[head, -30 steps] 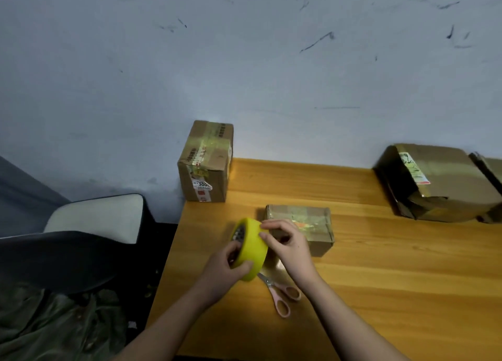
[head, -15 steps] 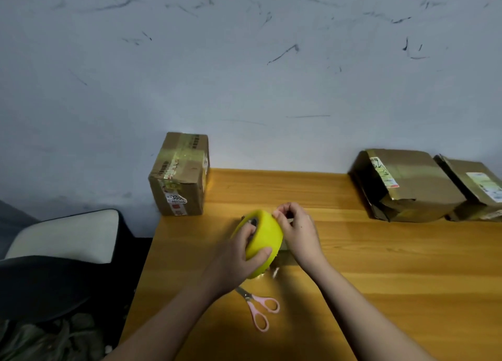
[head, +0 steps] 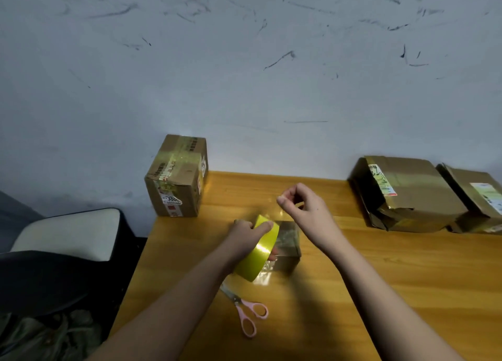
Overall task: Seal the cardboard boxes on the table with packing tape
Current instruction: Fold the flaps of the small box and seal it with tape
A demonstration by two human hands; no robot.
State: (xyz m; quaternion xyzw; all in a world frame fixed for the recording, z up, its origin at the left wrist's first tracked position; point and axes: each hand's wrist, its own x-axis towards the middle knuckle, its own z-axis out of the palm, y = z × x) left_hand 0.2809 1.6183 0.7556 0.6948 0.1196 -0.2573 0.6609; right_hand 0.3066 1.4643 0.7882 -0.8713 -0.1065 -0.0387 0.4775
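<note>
Left hand (head: 248,235): grip curled round the tape roll (head: 259,252), forearm reaching forward.
Right hand (head: 304,208): raised, fingertips pinched together (on clear tape, it seems), wrist bent.

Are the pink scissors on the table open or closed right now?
Closed, as far as shows: the pink scissors lie flat on the table, handle loops side by side. The blade tips are hidden under the tape roll.
</note>
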